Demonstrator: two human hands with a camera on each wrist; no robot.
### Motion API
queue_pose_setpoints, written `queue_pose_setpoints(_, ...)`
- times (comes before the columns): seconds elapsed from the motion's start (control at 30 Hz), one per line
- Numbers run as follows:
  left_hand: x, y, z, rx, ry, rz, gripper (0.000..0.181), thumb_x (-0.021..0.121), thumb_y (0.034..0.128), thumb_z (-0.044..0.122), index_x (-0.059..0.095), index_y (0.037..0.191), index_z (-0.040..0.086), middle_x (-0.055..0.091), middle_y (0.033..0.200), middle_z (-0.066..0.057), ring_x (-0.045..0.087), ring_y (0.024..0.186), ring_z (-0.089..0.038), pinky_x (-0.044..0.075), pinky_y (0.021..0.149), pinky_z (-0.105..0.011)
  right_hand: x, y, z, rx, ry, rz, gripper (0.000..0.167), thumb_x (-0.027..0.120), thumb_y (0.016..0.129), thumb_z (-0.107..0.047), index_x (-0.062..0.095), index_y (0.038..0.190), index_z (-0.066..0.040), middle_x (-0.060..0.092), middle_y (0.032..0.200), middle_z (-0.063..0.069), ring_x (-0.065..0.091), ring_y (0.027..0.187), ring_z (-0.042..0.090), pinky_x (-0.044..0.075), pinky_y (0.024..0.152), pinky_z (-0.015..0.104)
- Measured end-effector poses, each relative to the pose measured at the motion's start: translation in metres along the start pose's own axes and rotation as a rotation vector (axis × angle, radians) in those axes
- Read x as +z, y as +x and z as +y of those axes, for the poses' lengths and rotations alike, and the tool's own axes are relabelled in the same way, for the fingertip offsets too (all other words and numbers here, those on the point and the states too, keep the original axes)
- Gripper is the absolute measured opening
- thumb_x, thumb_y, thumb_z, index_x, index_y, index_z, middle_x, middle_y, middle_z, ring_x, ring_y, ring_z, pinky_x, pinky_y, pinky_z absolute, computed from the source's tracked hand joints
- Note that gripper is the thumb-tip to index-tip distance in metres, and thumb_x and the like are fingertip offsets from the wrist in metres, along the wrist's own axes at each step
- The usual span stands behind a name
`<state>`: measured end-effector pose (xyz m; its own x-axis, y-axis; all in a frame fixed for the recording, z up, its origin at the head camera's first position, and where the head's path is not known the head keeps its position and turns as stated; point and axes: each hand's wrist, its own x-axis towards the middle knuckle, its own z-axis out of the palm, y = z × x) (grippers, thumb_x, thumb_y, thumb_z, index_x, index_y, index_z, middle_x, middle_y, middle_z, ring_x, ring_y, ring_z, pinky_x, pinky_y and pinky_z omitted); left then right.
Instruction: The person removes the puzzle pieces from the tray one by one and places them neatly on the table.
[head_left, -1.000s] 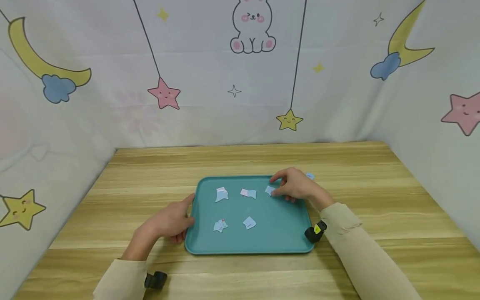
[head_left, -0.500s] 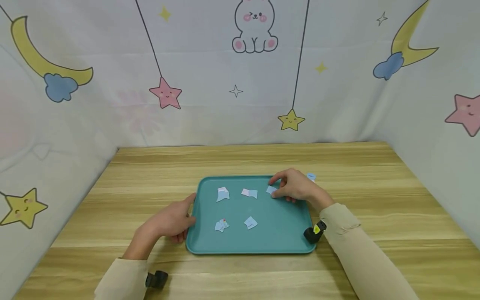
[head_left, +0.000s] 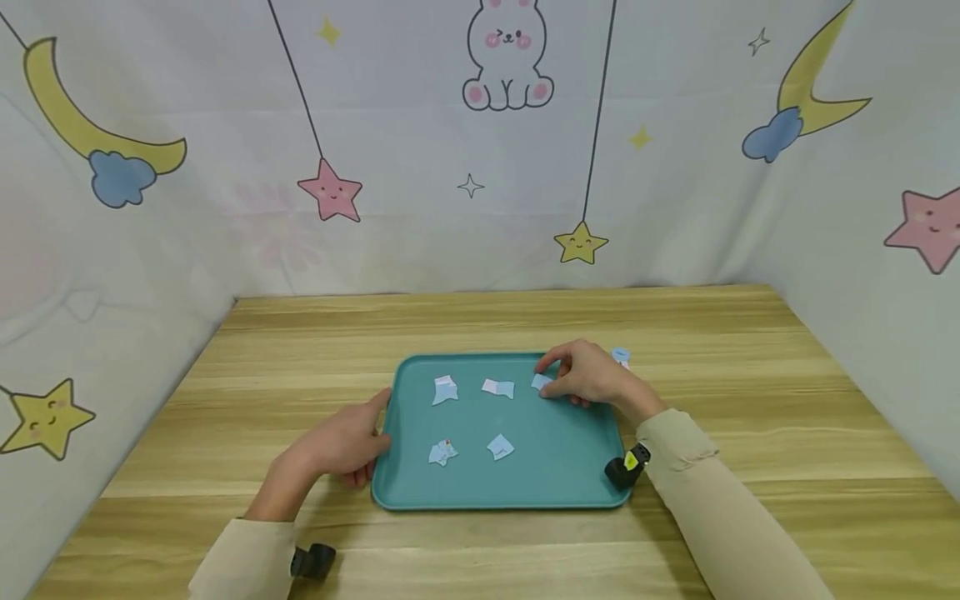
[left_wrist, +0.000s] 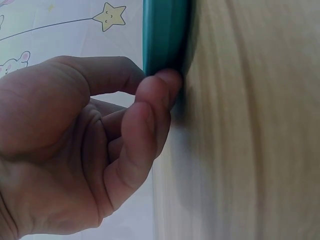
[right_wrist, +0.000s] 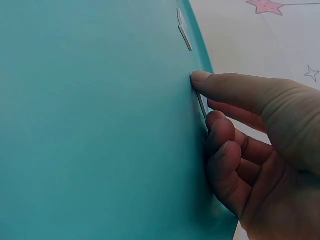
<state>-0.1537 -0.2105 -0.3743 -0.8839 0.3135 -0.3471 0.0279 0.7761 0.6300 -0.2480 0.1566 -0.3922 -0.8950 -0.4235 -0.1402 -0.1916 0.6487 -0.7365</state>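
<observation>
A teal tray (head_left: 558,475) lies on the wooden table, holding several small light-blue puzzle pieces. My left hand (head_left: 341,442) holds the tray's left edge; in the left wrist view its thumb and curled fingers meet at the rim. Near the tray's back right, my right hand (head_left: 588,372) pinches a blue puzzle piece (head_left: 539,381) between thumb and fingers, low against the tray surface. To its left sit a pink-and-blue piece (head_left: 498,388) and another pale piece (head_left: 445,389). In front of those lie a patterned piece (head_left: 442,452) and a blue piece (head_left: 500,447).
Behind the right hand, outside the tray, another blue-and-white piece (head_left: 621,356) rests on the table (head_left: 750,375), partly hidden. A printed cloth (head_left: 405,250) with stars and moons hangs around the back and sides. Each wrist wears a small black camera (head_left: 624,471).
Both hands stay almost where they were, the left on the tray and the right at the same piece. Only a slight shift of the whole head view shows.
</observation>
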Motion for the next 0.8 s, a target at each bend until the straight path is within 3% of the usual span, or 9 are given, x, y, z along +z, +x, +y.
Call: queue_pose_setpoints(0.8,0.0014,0.0004,0.0001,0.003,0.007,0.008,0.080,0.053,0.0990,0.002,0.011,0.166,-0.007,0.062,0.057,-0.008,0.060,0.043,-0.017,0.055,0.044,-0.032,0.0007,-0.0010,0.0047,-0.058,0.014,0.026,0.029,0.083,0.091,-0.020,0.077,0.119,-0.011,0.061,0.085,0.004,0.053,0.054,0.014,0.048,0.050,0.028)
